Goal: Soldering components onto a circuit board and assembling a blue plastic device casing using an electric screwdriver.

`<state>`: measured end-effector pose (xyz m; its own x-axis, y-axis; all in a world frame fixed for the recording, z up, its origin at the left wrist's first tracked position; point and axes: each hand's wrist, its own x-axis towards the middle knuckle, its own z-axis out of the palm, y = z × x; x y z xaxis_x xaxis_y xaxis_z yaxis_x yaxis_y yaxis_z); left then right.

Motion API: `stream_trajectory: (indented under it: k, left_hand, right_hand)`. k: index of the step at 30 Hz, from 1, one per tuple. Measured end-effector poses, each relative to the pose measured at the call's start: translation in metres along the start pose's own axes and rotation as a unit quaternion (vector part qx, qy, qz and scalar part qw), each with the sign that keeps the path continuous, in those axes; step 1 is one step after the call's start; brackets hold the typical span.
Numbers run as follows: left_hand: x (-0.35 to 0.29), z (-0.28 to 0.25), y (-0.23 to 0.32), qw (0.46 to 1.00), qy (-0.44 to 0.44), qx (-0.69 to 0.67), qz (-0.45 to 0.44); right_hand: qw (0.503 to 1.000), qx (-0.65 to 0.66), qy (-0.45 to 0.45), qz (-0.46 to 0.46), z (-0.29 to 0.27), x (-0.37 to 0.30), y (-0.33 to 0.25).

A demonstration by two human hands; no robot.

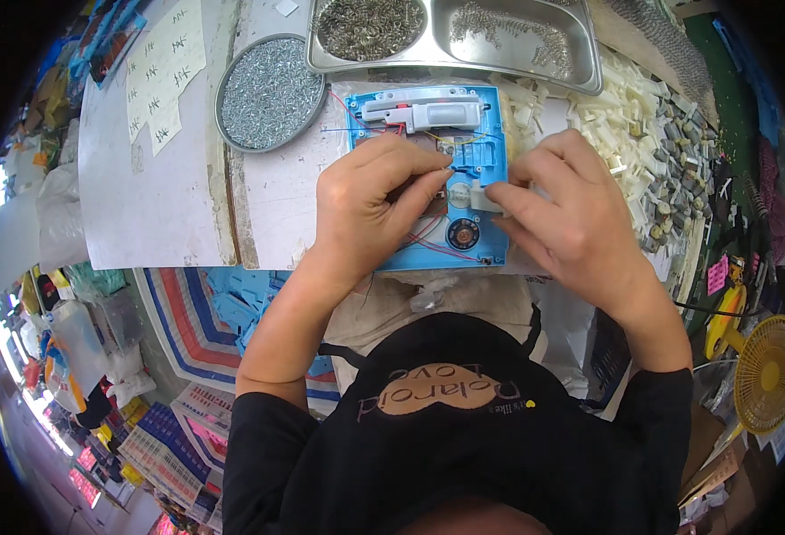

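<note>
On the table in front of me lies a light-blue plastic housing (428,257) with its inside facing up. A white-and-grey mechanism (437,115) spans its far end, thin wires run through it, and a round black speaker (463,234) sits near its near right corner. Over the housing's middle, my left hand (370,201) is closed in a pinch; whatever lies between its fingertips is too small to make out. My right hand (579,218) comes in from the right, its thumb and fingers closed on a small white plastic part (483,199) at the housing's right side.
A round tray of silvery screws (272,93) stands left of the housing. Beyond it, a steel two-part tray (455,69) holds small springs. White plastic parts (620,120) and grey-tipped pieces (682,152) are heaped at right. A yellow fan (767,374) stands lower right.
</note>
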<state>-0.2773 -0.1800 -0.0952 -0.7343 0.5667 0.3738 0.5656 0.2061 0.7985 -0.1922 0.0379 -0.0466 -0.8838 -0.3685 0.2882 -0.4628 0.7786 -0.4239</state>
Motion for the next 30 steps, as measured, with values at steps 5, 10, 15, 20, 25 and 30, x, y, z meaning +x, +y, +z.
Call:
stream_trajectory:
  k: [5,10,15,20,25,30]
  left_hand:
    - [-0.004,0.000,0.001,1.000,0.004,-0.019,-0.021]
    - [-0.003,0.000,0.001,0.999,-0.001,-0.041,-0.030]
    - [-0.002,-0.001,-0.001,1.000,-0.012,-0.026,-0.008]
    - [-0.002,0.002,0.006,0.999,-0.031,-0.013,-0.010]
    - [-0.003,0.000,0.006,0.999,-0.035,0.006,0.001]
    - [0.001,0.003,0.008,0.999,-0.046,-0.001,0.008]
  right_hand:
    - [0.994,0.107,0.016,-0.025,0.015,0.001,0.024]
    - [0.989,0.118,0.083,0.007,0.044,-0.024,0.027]
    - [0.999,0.031,0.014,0.025,0.037,-0.010,0.015]
    - [0.994,0.045,0.038,0.094,0.033,-0.015,0.000]
    - [0.971,0.051,0.141,0.185,-0.027,-0.033,0.055]
    - [0.879,-0.325,0.102,0.334,-0.111,-0.073,0.190]
